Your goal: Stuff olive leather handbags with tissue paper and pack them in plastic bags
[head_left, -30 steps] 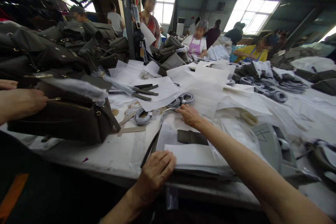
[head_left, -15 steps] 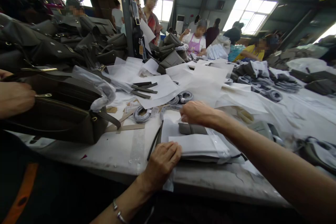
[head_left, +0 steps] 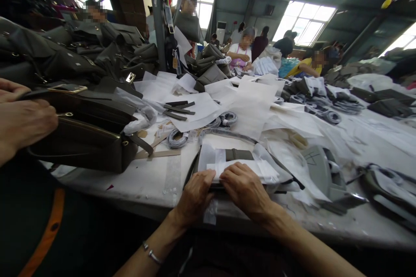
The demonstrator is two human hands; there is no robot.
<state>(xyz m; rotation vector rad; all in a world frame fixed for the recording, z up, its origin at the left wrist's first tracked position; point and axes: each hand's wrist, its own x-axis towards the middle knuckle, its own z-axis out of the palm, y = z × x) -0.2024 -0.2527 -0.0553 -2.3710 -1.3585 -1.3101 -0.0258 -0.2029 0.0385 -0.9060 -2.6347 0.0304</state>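
Observation:
In front of me a dark grey-green handbag lies on the table, partly covered by a white wrapping sheet and clear film. My left hand has its fingers closed on the sheet at the bag's near edge. Beside it, my right hand pinches the same folded edge, fingertips close to the left ones. Both thumbs are mostly hidden below the edge. A wrapped handle arches behind the bag.
At the left, a co-worker's hands hold an open dark handbag. Coiled wrapped straps, loose paper and dark strips lie behind. More bag pieces sit to the right. Bags are heaped at the back left.
My right hand has come down from above the bag's far side to its near edge, beside my left hand. The grey flap piece is now partly under film. The co-worker's bag has shifted right.

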